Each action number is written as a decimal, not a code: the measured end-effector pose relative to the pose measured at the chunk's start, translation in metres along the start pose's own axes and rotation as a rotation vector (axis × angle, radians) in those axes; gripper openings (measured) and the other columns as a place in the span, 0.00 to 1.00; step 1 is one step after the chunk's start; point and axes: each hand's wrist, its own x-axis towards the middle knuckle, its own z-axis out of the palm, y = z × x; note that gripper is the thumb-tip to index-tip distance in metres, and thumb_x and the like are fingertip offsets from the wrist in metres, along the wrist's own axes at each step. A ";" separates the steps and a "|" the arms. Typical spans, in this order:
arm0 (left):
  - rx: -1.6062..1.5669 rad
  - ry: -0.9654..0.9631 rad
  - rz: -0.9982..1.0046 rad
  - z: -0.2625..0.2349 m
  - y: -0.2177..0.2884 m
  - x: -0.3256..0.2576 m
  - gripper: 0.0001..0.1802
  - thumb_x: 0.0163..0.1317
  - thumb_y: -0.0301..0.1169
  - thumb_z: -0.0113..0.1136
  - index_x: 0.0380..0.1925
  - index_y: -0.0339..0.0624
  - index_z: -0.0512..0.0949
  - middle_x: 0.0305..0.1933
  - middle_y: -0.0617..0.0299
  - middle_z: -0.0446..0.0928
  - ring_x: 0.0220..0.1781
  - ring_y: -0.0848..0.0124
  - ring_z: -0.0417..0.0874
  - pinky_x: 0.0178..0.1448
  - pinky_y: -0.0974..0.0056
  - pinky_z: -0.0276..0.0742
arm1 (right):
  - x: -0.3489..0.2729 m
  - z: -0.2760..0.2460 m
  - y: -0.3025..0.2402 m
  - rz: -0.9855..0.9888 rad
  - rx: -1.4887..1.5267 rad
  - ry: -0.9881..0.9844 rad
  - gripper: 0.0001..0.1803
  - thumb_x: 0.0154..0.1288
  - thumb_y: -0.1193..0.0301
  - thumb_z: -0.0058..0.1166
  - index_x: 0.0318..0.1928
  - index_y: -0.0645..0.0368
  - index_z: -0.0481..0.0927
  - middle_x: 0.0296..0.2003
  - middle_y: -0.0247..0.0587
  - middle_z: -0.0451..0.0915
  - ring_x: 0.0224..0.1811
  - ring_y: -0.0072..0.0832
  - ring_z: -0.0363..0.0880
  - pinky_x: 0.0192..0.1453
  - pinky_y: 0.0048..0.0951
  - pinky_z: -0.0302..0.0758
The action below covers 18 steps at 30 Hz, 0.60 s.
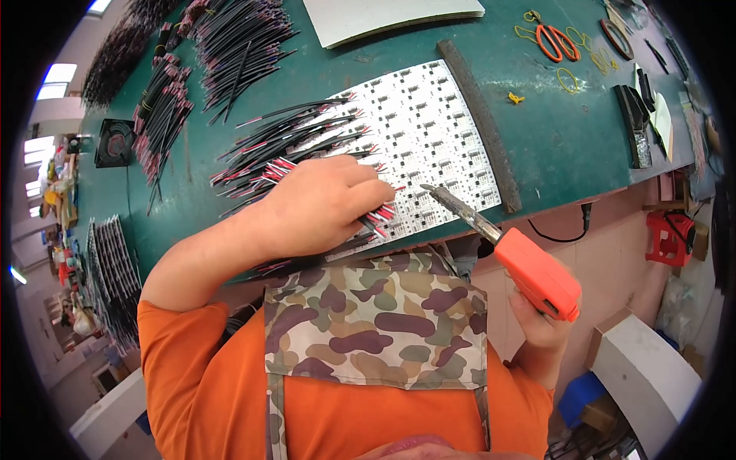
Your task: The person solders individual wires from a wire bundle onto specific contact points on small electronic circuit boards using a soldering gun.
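Note:
My left hand (pixel 328 205) is closed around a bundle of short black, red and white wires (pixel 378 221), over a white circuit board panel (pixel 452 157) with small black components. A red wire end pokes out near its fingertips. More black wires (pixel 268 146) lie in rows across the panel's left side, their stripped ends on the boards. My right hand (pixel 539 328) grips an orange soldering gun (pixel 539 274). The gun's tip is just above the panel, a little right of my left fingers and apart from them.
A dark bar (pixel 483 126) lies along the panel's right edge. Bundles of black wires (pixel 238 46) sit at the far left, near a small black fan (pixel 115 143). Flat white boards (pixel 391 17) are at the back. Orange-handled scissors (pixel 556 42) and yellow bands (pixel 567 80) lie at far right.

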 end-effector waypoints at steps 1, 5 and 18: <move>0.009 -0.001 0.018 0.005 0.000 -0.002 0.22 0.44 0.24 0.66 0.43 0.44 0.76 0.34 0.58 0.76 0.37 0.57 0.80 0.39 0.54 0.77 | -0.001 -0.001 0.000 0.006 0.005 0.004 0.27 0.51 0.77 0.66 0.53 0.71 0.76 0.39 0.47 0.85 0.38 0.35 0.86 0.43 0.31 0.80; 0.026 -0.067 0.009 0.023 0.003 -0.010 0.19 0.47 0.27 0.66 0.42 0.42 0.77 0.31 0.60 0.75 0.33 0.59 0.81 0.34 0.56 0.77 | -0.001 -0.002 -0.001 0.016 0.013 -0.046 0.26 0.51 0.79 0.65 0.53 0.70 0.76 0.39 0.48 0.84 0.37 0.35 0.86 0.43 0.31 0.80; 0.064 -0.095 -0.001 0.027 0.004 -0.009 0.13 0.54 0.29 0.56 0.41 0.40 0.77 0.33 0.59 0.76 0.36 0.59 0.82 0.36 0.56 0.79 | 0.010 0.015 -0.004 -0.036 0.024 -0.062 0.18 0.51 0.77 0.63 0.45 0.67 0.80 0.38 0.47 0.83 0.37 0.35 0.83 0.44 0.32 0.77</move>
